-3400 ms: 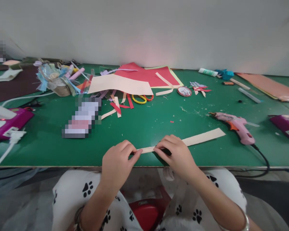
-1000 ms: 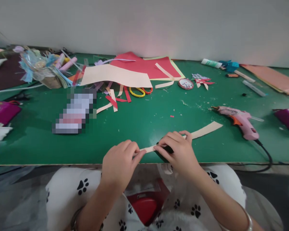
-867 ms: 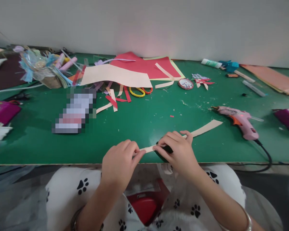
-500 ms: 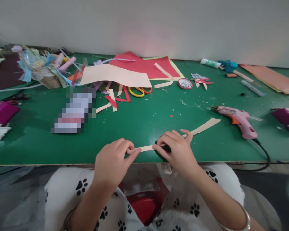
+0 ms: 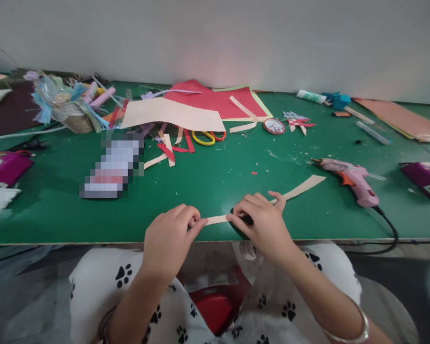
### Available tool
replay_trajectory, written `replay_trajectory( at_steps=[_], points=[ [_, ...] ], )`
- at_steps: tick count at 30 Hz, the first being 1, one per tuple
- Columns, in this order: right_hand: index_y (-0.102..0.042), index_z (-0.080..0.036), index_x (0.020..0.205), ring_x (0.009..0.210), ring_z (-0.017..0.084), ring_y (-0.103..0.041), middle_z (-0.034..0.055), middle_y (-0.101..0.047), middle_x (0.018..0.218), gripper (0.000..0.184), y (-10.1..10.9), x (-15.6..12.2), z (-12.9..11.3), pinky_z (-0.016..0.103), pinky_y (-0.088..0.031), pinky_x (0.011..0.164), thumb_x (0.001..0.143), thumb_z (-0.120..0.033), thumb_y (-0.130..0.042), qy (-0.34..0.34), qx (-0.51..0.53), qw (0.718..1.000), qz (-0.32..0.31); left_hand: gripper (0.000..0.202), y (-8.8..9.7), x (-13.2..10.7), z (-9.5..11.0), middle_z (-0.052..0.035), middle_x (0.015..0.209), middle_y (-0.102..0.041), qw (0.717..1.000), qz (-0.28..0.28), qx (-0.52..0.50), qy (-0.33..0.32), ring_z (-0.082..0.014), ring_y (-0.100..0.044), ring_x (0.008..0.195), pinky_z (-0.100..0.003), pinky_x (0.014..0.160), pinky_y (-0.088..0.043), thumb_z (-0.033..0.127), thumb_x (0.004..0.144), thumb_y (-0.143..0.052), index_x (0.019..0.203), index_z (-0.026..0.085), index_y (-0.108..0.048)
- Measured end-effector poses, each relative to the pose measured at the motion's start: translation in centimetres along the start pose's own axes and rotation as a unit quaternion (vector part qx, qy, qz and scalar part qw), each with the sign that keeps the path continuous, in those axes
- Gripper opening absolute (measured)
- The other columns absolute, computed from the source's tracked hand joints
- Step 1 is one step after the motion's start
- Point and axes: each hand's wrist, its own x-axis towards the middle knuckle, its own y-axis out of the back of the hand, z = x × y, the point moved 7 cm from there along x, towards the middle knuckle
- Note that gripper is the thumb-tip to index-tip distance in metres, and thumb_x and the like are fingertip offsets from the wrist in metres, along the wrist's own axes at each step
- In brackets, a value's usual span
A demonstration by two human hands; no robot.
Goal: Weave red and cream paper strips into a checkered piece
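Note:
A long cream paper strip [image 5: 217, 220] runs between my hands, just above the front edge of the green table. My left hand [image 5: 172, 234] pinches its left end between thumb and fingers. Farther along, my right hand [image 5: 261, 222] grips the strip with the thumb and curled fingers, little finger lifted. The strip's wider right end sticks out past that hand over the table. Something black shows under the right fingers, mostly hidden, and I cannot make out what it is.
To the right lies a pink glue gun [image 5: 354, 179] with its cord. A phone [image 5: 111, 167] rests at left. Behind are cream paper [image 5: 172, 112], red paper [image 5: 236, 102], scissors handles [image 5: 203, 138], a round tin [image 5: 274, 126] and a woven red-and-white star [image 5: 298, 120]. Power strips [image 5: 424, 179] sit at both sides.
My left hand has shifted very slightly along the strip, and less of the strip's left end shows. The right hand keeps its grip. The camera view has moved a little.

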Motion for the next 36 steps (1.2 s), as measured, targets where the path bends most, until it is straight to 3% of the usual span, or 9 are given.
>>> replay_trajectory(
  at_steps=[5, 9, 13, 16, 22, 29, 36],
  points=[
    [-0.052, -0.021, 0.057, 0.062, 0.011, -0.050, -0.0065, -0.055, 0.057, 0.024, 0.0, 0.1, 0.0, 0.036, -0.013, 0.085, 0.078, -0.032, -0.053, 0.001, -0.001, 1.000, -0.001, 0.008, 0.1, 0.0, -0.3, 0.0031, 0.063, -0.058, 1.000, -0.020, 0.010, -0.015, -0.0092, -0.050, 0.048, -0.018, 0.039, -0.028, 0.026, 0.079, -0.052, 0.077, 0.021, -0.058],
    [-0.052, -0.020, 0.057, 0.062, 0.010, -0.050, -0.0071, -0.054, 0.056, 0.025, 0.1, 0.0, 0.0, 0.036, -0.013, 0.086, 0.078, -0.032, -0.053, 0.006, -0.002, 1.000, 0.017, 0.016, 0.9, -0.2, -0.2, -0.0030, 0.079, -0.061, 0.995, 0.028, 0.060, -0.069, -0.0119, -0.055, 0.058, -0.020, 0.044, -0.037, 0.022, 0.083, -0.043, 0.086, 0.018, -0.059],
    [-0.052, -0.020, 0.057, 0.061, 0.010, -0.049, -0.0066, -0.054, 0.057, 0.026, 0.1, -0.1, -0.1, 0.037, -0.012, 0.087, 0.080, -0.033, -0.051, 0.010, 0.002, 1.000, 0.023, 0.028, 1.1, -1.5, 3.0, -0.0078, 0.086, -0.063, 0.964, 0.108, 0.090, -0.226, -0.0167, -0.058, 0.072, -0.027, 0.057, -0.044, 0.011, 0.084, -0.033, 0.093, 0.015, -0.058],
    [-0.052, -0.020, 0.058, 0.062, 0.011, -0.049, -0.0057, -0.055, 0.058, 0.028, 0.1, -0.1, -0.1, 0.038, -0.011, 0.087, 0.082, -0.033, -0.047, 0.013, 0.013, 1.000, 0.024, 0.028, 0.0, -2.6, 5.4, -0.0080, 0.089, -0.064, 0.950, 0.108, 0.066, -0.287, -0.0175, -0.058, 0.079, -0.030, 0.068, -0.046, 0.008, 0.082, -0.035, 0.101, 0.011, -0.056],
    [-0.053, -0.020, 0.060, 0.065, 0.011, -0.050, -0.0057, -0.055, 0.060, 0.027, 0.0, -0.1, -0.2, 0.038, -0.010, 0.088, 0.083, -0.032, -0.046, 0.012, 0.024, 1.000, 0.014, 0.034, -1.9, -3.2, 5.8, -0.0096, 0.097, -0.061, 0.970, 0.072, 0.073, -0.220, -0.0219, -0.056, 0.089, -0.037, 0.079, -0.046, 0.022, 0.077, -0.051, 0.110, 0.011, -0.050],
    [-0.056, -0.021, 0.062, 0.070, 0.013, -0.053, -0.0039, -0.060, 0.066, 0.027, 1.5, -0.8, 2.2, 0.040, -0.010, 0.087, 0.083, -0.033, -0.045, -0.019, 0.041, 0.999, 0.016, 0.036, -2.0, -3.2, 5.9, -0.0093, 0.092, -0.060, 0.975, 0.089, 0.093, -0.179, -0.0221, -0.055, 0.085, -0.039, 0.077, -0.047, 0.020, 0.075, -0.054, 0.110, 0.013, -0.051],
    [-0.056, -0.021, 0.061, 0.069, 0.014, -0.053, -0.0043, -0.061, 0.067, 0.023, 2.6, -1.8, 4.4, 0.040, -0.013, 0.086, 0.081, -0.028, -0.049, -0.044, 0.036, 0.998, 0.041, 0.037, -1.8, -3.4, 6.3, -0.0093, 0.090, -0.059, 0.968, 0.113, 0.117, -0.192, -0.0210, -0.053, 0.084, -0.038, 0.079, -0.044, 0.022, 0.078, -0.050, 0.113, 0.011, -0.050]
  ],
)
